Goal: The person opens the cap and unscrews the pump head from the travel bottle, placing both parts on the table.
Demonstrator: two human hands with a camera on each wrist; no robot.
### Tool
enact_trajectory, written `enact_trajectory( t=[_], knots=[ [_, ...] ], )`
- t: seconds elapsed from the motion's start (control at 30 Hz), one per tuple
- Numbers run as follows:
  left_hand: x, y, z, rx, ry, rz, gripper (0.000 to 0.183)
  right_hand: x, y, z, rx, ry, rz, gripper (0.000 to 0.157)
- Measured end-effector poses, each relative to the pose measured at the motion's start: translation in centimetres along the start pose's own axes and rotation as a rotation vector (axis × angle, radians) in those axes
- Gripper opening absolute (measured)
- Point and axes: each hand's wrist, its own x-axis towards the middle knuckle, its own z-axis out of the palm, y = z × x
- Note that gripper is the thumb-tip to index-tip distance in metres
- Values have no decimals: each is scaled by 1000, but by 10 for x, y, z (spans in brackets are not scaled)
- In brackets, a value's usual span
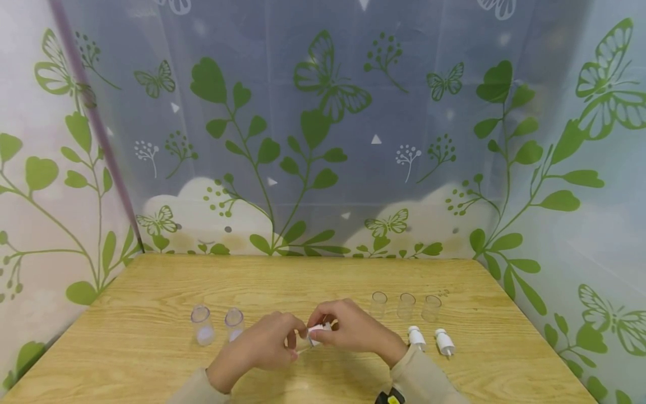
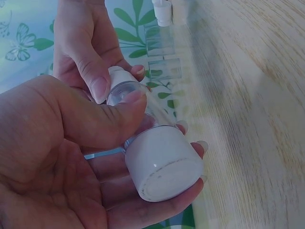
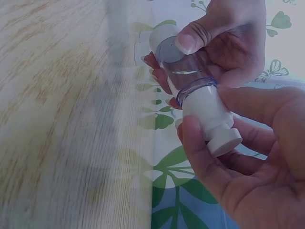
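Note:
Over the middle of the table, both hands hold one small bottle with a clear body (image 3: 188, 74) and a white base (image 2: 164, 164). My left hand (image 1: 264, 339) grips the body, its thumb pressed on the clear wall and its fingers under the base. My right hand (image 1: 350, 328) pinches the white pump head (image 3: 205, 107), which sits at the bottle's mouth; whether it is screwed tight I cannot tell. The bottle is tilted in both wrist views. Most of it is hidden by the fingers in the head view.
Two open clear bottles (image 1: 201, 317) stand left of my left hand, one partly behind it. On the right are two white pump heads (image 1: 444, 341) and three clear caps (image 1: 406, 307) in a row. A patterned curtain (image 1: 323, 168) borders the wooden table (image 1: 303, 275).

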Motion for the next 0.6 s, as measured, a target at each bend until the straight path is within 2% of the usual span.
enact_trajectory(
  t=[0.6],
  knots=[
    [0, 1, -2, -5, -5, -7, 31, -1, -3, -2, 59, 3, 8, 12]
  ],
)
